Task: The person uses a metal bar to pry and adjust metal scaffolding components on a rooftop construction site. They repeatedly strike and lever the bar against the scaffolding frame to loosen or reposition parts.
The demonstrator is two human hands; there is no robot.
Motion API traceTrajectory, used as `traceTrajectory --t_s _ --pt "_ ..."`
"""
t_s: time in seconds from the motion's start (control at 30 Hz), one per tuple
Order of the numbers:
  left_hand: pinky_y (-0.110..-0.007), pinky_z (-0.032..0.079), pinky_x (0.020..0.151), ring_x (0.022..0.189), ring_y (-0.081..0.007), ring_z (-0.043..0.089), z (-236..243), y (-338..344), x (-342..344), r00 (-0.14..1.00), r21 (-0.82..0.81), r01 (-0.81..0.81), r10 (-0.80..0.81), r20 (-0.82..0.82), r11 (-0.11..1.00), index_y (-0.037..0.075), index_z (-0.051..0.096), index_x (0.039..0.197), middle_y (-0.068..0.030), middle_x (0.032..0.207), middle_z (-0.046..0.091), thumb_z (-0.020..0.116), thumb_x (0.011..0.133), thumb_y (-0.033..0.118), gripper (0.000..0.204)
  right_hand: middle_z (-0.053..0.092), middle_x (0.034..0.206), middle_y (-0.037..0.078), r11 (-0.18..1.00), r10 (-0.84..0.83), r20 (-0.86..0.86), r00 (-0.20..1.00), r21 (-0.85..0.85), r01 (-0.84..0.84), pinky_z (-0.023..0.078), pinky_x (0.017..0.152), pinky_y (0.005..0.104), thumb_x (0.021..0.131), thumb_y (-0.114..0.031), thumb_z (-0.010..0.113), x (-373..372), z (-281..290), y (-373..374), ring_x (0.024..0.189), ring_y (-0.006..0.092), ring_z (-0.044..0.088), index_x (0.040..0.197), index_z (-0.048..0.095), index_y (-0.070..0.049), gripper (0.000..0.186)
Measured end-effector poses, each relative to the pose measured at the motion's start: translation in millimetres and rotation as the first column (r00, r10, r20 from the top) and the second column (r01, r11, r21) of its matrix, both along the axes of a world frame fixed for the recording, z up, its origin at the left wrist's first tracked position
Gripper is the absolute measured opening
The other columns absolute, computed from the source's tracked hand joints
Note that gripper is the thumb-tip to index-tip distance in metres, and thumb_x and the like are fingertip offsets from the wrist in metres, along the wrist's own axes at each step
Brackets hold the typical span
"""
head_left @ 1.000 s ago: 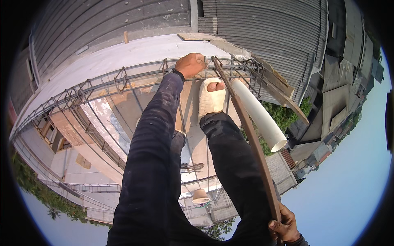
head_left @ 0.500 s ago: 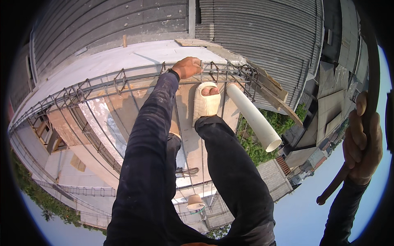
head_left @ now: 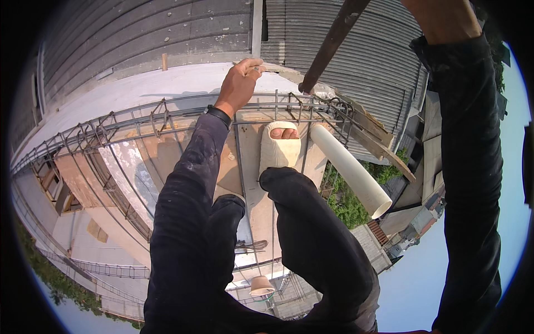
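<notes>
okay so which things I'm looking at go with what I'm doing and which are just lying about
Likely part of the job:
- brown bar; whether the right hand grips it is out of view
- steel cage, below the left hand

Probably lying about:
- white pipe
- plank
- bucket

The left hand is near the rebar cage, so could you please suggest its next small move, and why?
I would probably lower the left hand to grip the rebar cage, since it appears to be off the steel while the brown bar slants with its lower end near the cage in this view; a steadying hold seems wise.
</notes>
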State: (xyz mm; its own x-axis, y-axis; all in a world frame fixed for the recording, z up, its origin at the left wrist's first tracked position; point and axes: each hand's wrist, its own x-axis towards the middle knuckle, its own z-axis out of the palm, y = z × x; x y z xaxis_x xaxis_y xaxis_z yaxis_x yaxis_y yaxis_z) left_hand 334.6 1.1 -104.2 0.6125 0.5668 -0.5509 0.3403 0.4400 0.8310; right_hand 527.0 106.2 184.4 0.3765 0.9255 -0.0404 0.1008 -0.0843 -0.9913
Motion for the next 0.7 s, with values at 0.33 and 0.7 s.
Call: traceTrajectory --t_s 0.33,0.7 --pt "-0.038 0.051 0.1 0.114 -0.0297 0.069 33 54 -77 0.92 0.291 0.369 -0.303 -0.248 0.883 0.007 0.066 0.13 -0.015 0.128 0.07 0.056 0.102 0.029 0.037 0.032 0.049 -0.007 0.968 -0.15 -0.279 0.948 -0.236 0.084 0.03 0.036 0.03 0.097 -0.043 0.064 2 -132 -8 0.036 0.0105 0.032 0.07 0.041 -0.02 0.043" --pt "-0.039 0.046 0.108 0.126 -0.0297 0.063 -15 10 -27 0.903 0.044 0.429 -0.427 -0.056 0.902 0.005 0.062 0.137 -0.0151 0.133 0.069 0.05 0.103 0.022 0.04 0.034 0.047 -0.004 0.958 -0.191 -0.335 0.923 -0.267 0.101 0.031 0.034 0.0304 0.097 -0.045 0.065 18 -166 -20 0.034 0.0123 0.034 0.068 0.04 -0.019 0.046"
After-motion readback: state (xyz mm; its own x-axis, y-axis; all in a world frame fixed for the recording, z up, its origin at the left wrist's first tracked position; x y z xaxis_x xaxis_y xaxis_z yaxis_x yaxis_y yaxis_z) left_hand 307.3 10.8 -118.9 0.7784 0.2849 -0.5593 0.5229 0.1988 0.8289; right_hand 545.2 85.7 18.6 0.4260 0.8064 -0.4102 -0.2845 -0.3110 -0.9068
